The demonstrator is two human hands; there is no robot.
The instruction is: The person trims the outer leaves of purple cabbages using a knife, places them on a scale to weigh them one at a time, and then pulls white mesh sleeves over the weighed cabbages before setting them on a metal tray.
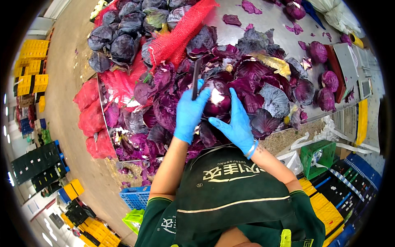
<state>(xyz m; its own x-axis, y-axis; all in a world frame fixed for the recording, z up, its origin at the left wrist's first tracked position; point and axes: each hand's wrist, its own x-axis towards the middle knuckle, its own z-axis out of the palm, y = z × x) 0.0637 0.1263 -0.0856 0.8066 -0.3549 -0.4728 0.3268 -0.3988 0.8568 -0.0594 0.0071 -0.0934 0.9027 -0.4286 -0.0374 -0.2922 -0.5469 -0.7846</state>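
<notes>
A knife [195, 80] with a dark blade points away from me, gripped in my blue-gloved left hand [188, 115]. Just right of that hand is a round red cabbage [217, 105] with a pale patch on its upper side. My gloved right hand [238, 128] cups the cabbage from the lower right, thumb beneath and fingers along its side. The left fingers lie against its left side. Loose purple cabbage leaves [251, 72] heap around both hands and hide the cabbage's underside.
Dark untrimmed cabbages [123, 47] and red mesh netting [177, 37] lie at the far left of the metal table [271, 24]. Several smooth cabbages [325, 99] sit right, beside a scale [347, 66]. Filled red sacks [90, 117], a blue crate [135, 197] and a green crate [317, 158] stand around the table.
</notes>
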